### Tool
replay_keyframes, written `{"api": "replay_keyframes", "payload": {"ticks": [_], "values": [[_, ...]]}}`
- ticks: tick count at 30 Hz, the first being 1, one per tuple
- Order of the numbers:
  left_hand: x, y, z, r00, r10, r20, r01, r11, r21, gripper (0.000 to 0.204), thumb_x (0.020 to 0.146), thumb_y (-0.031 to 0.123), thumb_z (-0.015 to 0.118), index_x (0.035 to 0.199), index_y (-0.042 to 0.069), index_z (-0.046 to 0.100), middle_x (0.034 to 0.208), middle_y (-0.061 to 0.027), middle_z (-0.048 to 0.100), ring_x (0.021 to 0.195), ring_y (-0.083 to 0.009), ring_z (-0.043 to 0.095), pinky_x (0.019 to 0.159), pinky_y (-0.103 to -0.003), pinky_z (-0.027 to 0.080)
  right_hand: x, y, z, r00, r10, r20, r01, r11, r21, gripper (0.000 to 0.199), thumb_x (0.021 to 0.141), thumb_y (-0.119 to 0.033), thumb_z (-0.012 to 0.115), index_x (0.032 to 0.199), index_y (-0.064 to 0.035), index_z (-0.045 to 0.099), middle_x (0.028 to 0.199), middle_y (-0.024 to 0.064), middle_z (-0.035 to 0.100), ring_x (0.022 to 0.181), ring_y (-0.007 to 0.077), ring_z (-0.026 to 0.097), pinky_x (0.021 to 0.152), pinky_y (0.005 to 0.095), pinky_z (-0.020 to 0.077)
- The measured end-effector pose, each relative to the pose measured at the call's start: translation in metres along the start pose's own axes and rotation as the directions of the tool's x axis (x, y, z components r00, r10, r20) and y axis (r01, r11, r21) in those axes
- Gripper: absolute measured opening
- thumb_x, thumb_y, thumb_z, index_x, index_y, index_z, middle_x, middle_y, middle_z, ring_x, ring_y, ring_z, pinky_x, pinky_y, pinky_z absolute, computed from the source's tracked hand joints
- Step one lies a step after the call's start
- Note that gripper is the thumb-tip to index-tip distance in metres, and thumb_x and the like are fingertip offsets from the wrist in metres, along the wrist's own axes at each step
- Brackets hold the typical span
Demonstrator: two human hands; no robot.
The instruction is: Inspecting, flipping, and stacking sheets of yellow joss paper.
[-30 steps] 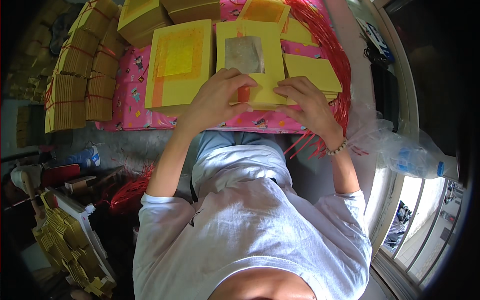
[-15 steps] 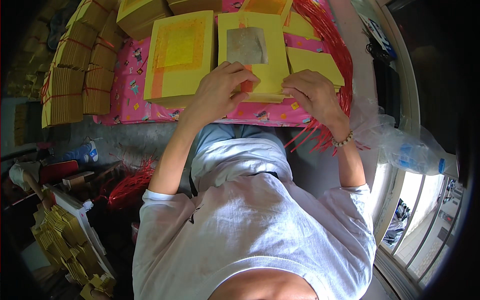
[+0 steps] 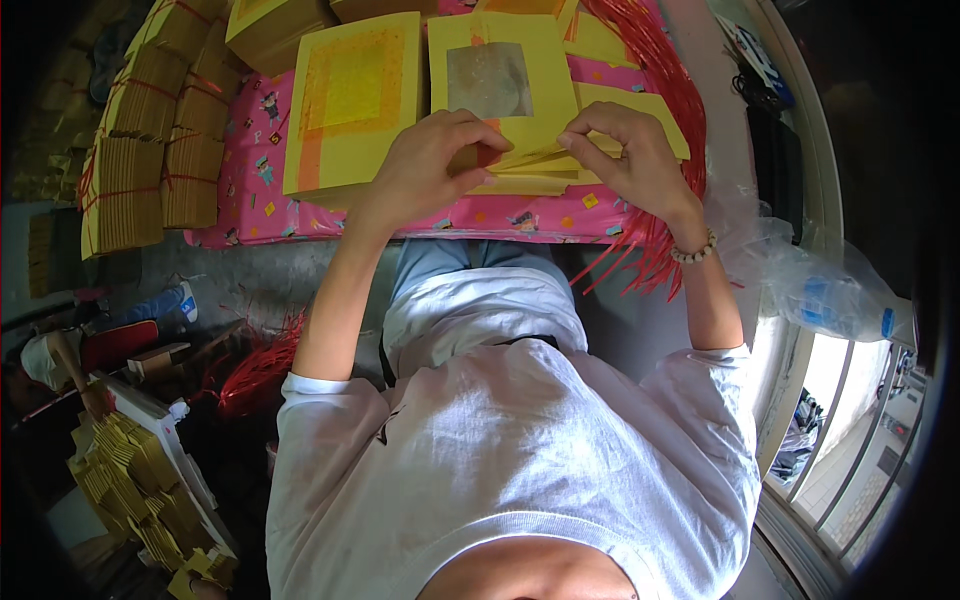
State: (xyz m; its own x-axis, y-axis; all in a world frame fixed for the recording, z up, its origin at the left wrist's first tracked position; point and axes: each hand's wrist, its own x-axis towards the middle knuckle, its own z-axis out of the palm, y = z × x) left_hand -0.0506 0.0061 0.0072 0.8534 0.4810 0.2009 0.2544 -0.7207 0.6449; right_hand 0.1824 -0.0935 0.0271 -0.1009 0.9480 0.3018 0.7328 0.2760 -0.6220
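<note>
In front of me lies a stack of yellow paper sheets (image 3: 549, 188), and its top sheet (image 3: 487, 82) carries a silver foil square and an orange strip. My right hand (image 3: 635, 165) pinches that sheet's near right edge, which is raised and creased. The fingers of my left hand (image 3: 430, 165) curl over the same near edge further left, the thumb lower down; part of the grip is hidden. Left of it stands a second stack (image 3: 357, 95) with a gold square in an orange border. Behind my right hand is more yellow paper (image 3: 640, 108).
A pink patterned cloth (image 3: 255, 150) covers the table. Bundles tied with red string (image 3: 125, 185) line the left side. Loose red strands (image 3: 683, 120) hang over the right edge, near a plastic bag (image 3: 830, 295). At lower left another person's arm (image 3: 72, 370) is beside folded yellow papers (image 3: 130, 470).
The top sheet's near edge has come up and bent. My right hand has moved slightly up and away with it, while my left hand has shifted a little left.
</note>
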Motion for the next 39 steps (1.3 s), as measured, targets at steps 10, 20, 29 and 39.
{"api": "replay_keyframes", "payload": {"ticks": [10, 20, 29, 39], "values": [[0.001, -0.002, -0.002, 1.0, -0.028, 0.006, 0.028, 0.997, -0.068, 0.031, 0.068, 0.01, 0.072, 0.098, 0.009, 0.063, 0.103, -0.0073, 0.063, 0.098, -0.0275, 0.058, 0.086, -0.036, 0.046, -0.001, 0.0, 0.002, 0.994, 0.104, 0.029, -0.106, 0.989, 0.101, 0.014, 0.083, -0.009, 0.065, 0.081, 0.0043, 0.062, 0.07, 0.0069, 0.061, 0.063, 0.012, 0.056, 0.06, 0.0259, 0.0431], [0.002, -0.004, -0.004, 0.999, -0.045, 0.004, 0.045, 0.992, -0.119, 0.032, 0.067, 0.009, 0.073, 0.098, 0.008, 0.064, 0.104, -0.0085, 0.064, 0.098, -0.0272, 0.059, 0.086, -0.036, 0.046, -0.001, -0.002, 0.003, 0.992, 0.12, 0.027, -0.122, 0.988, 0.093, 0.016, 0.084, -0.011, 0.064, 0.081, 0.0041, 0.062, 0.067, 0.007, 0.06, 0.059, 0.0124, 0.055, 0.058, 0.0265, 0.0427], [0.003, -0.007, -0.006, 0.996, -0.075, 0.04, 0.082, 0.97, -0.231, 0.032, 0.069, 0.009, 0.072, 0.099, 0.005, 0.064, 0.099, -0.0087, 0.066, 0.094, -0.0234, 0.063, 0.084, -0.032, 0.048, 0.001, 0.003, -0.005, 0.994, 0.035, 0.101, -0.04, 0.998, 0.052, 0.017, 0.083, -0.016, 0.065, 0.085, 0.0007, 0.063, 0.076, 0.0104, 0.063, 0.071, 0.0217, 0.06, 0.065, 0.031, 0.0456], [0.003, -0.012, -0.005, 0.983, -0.158, 0.092, 0.182, 0.883, -0.433, 0.029, 0.074, 0.007, 0.071, 0.102, 0.002, 0.064, 0.101, -0.0067, 0.067, 0.09, -0.0159, 0.065, 0.082, -0.026, 0.05, -0.001, -0.001, -0.013, 0.982, -0.092, 0.162, 0.101, 0.994, -0.044, 0.02, 0.073, -0.018, 0.072, 0.083, -0.0038, 0.063, 0.08, 0.0072, 0.062, 0.077, 0.0249, 0.059, 0.069, 0.0345, 0.0463]]}}
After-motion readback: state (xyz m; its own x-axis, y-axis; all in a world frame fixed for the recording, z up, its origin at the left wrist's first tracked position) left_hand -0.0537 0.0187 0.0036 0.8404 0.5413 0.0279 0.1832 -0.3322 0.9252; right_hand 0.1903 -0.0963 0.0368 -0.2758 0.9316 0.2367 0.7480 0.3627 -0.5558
